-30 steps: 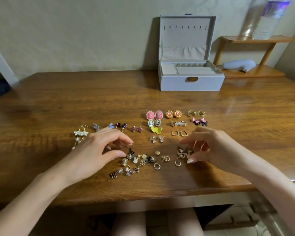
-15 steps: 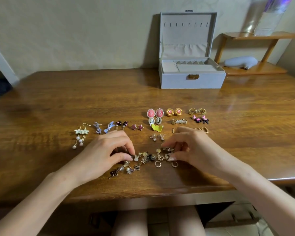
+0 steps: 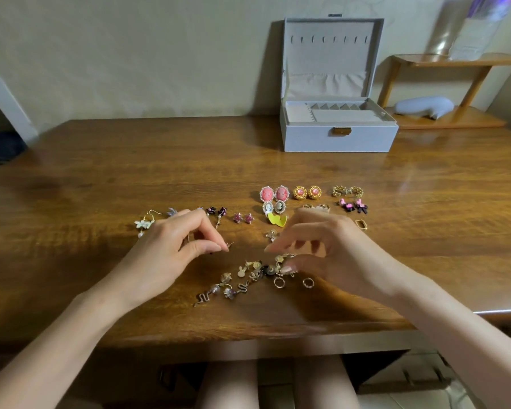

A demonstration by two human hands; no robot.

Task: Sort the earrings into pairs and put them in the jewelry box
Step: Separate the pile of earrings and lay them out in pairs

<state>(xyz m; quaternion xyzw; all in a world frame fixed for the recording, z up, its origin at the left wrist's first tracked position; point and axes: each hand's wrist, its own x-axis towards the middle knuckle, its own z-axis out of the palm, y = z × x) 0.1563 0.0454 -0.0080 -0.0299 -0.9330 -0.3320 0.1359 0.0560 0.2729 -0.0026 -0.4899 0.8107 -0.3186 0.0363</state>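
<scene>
The left hand [image 3: 171, 252] has lifted off the loose heap of small gold and dark earrings [image 3: 257, 276] on the brown wooden surface [image 3: 101, 178] and now pinches a tiny stud [image 3: 229, 245] between thumb and forefinger, while the right hand [image 3: 334, 255] stays over the heap's right end, its fingers [image 3: 289, 240] curled and blurred, so I cannot tell whether they grip anything. Beyond lie the sorted pairs [image 3: 306, 192], among them pink oval cameo earrings [image 3: 274, 193], though the hands partly hide white flower drop earrings [image 3: 143, 224] and a gold rectangular hoop [image 3: 361, 224]. Farthest back stands the grey jewelry box [image 3: 337, 140], lid raised.
</scene>
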